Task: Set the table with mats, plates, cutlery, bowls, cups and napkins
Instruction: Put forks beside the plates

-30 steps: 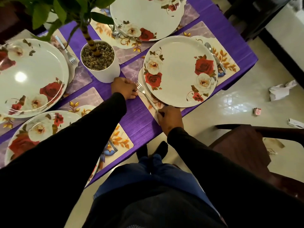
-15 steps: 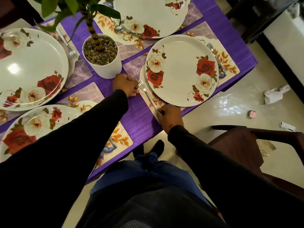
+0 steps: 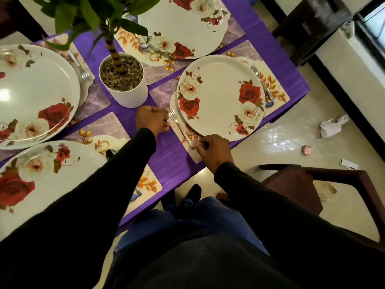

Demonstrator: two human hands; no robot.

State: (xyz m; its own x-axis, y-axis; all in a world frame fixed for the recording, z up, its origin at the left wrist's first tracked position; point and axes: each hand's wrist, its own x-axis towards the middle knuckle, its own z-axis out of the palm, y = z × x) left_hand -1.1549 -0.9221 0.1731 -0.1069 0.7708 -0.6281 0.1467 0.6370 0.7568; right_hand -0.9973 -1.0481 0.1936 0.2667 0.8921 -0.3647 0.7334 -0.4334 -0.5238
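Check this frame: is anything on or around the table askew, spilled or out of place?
Nothing is spilled on the table. The oddities are on the floor: a crumpled white paper, a small pink wrapper and another white scrap lie loose to the right. The fork beside the plate lies at a slant, with the right hand at its handle.

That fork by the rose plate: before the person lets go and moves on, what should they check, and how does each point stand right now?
1. Fork lies on the mat, beside the plate: ok.
2. Right hand has a grip on the fork's handle end: ok.
3. Left hand at the mat's edge, holding anything: cannot tell.
4. Spoon on the plate's far side: ok.
5. Cup, bowl, napkin at this place: not ok, none visible.
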